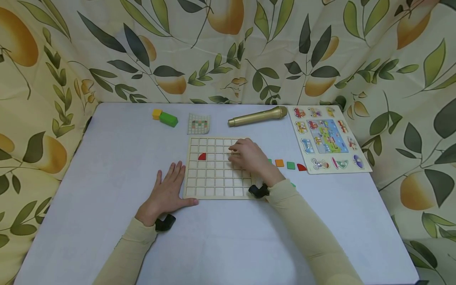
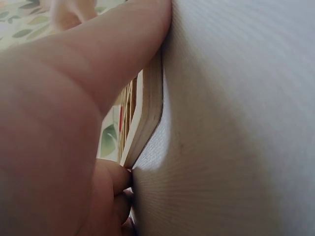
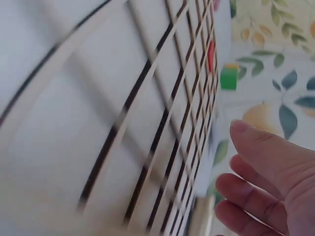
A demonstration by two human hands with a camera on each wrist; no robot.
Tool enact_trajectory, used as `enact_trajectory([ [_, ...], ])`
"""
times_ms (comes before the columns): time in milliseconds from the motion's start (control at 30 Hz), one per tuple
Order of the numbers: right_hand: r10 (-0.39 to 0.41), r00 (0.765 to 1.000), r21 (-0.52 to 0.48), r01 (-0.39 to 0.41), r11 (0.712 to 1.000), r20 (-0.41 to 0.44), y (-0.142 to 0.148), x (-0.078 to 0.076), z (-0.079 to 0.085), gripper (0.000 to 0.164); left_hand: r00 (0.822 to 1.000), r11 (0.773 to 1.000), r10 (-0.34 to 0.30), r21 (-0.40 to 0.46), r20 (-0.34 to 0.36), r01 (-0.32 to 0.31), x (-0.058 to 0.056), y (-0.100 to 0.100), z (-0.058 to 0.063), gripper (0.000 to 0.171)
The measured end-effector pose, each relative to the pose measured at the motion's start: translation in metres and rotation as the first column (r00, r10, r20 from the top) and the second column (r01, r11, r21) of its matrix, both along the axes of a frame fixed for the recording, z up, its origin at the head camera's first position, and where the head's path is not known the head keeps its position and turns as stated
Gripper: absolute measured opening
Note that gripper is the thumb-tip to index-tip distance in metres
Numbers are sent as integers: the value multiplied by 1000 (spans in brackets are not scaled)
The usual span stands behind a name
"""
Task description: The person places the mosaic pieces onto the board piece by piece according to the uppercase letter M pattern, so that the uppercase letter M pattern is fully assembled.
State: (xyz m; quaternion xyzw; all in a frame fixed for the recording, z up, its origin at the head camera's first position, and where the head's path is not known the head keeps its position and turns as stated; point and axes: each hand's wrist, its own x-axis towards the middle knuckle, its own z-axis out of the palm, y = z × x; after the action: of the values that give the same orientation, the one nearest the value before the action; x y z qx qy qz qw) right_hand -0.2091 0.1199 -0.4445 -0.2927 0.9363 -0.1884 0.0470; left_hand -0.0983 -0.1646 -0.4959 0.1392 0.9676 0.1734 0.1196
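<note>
A wooden grid board (image 1: 221, 197) lies on the white table, with a red quarter-circle tile (image 1: 202, 156) in one of its upper left cells. My left hand (image 1: 165, 196) rests with spread fingers at the board's left side, its thumb along the lower left corner; the left wrist view shows that thumb against the board's edge (image 2: 151, 93). Over the board's upper right part hovers my right hand (image 1: 252, 158). In the right wrist view its fingers (image 3: 251, 196) are loosely bent, thumb apart, and no tile shows between them.
Right of the board lie an orange square tile (image 1: 279, 163), a green square tile (image 1: 291, 165) and a red tile (image 1: 301, 167), beside a picture puzzle (image 1: 338, 169). Behind the board are a patterned card (image 1: 198, 124), a gold microphone (image 1: 257, 117), a green block (image 1: 168, 119) and a yellow block (image 1: 156, 114).
</note>
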Motion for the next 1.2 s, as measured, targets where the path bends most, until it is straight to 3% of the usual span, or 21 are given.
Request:
enact_trajectory([
  [300,-108,993,-33,110,993,48,58,3,0,36,1000,1000,4,9,8,-4,1,0,0,125],
  [567,-153,984,21,152,988,88,92,5,-9,37,1000,1000,3,11,8,-3,2,1,2,124],
  [1200,-204,972,9,204,979,120,114,15,-17,35,1000,1000,6,24,7,-6,1,1,1,125],
])
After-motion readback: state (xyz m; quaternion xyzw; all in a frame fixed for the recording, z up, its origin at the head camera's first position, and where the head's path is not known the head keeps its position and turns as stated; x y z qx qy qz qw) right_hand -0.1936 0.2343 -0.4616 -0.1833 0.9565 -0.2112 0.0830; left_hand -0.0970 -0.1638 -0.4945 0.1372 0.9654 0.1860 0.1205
